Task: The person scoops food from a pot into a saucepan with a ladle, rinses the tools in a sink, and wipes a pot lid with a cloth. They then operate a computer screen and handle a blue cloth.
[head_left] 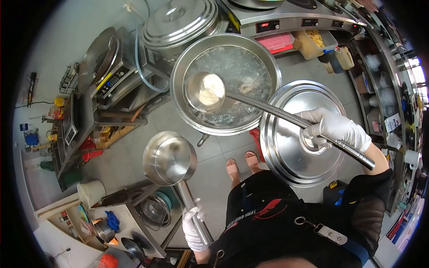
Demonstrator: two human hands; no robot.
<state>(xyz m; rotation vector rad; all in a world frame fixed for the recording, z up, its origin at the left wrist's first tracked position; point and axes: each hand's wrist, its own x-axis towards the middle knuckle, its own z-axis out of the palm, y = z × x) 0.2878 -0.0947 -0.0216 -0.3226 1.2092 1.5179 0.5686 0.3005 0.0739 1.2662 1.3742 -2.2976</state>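
Note:
My right hand (337,127), in a white glove, is closed round the long handle of a steel ladle (272,107). The ladle's bowl is over the big pot (175,89) of bubbling liquid and holds pale lumps (211,89). Another pale piece (246,88) shows in the liquid. My gloved left hand (193,225) is wrapped round the handle of a steel saucepan (169,158), held low to the left, with no food visible inside. A large round lid (290,152) lies beneath my right hand, beside the pot.
A lidded steel pot (178,20) stands behind the big pot. The cooker front (295,25) runs along the back. At left are a metal stand (118,89) and a white bucket (91,193); shelves (373,89) line the right. Tiled floor (205,165) shows below.

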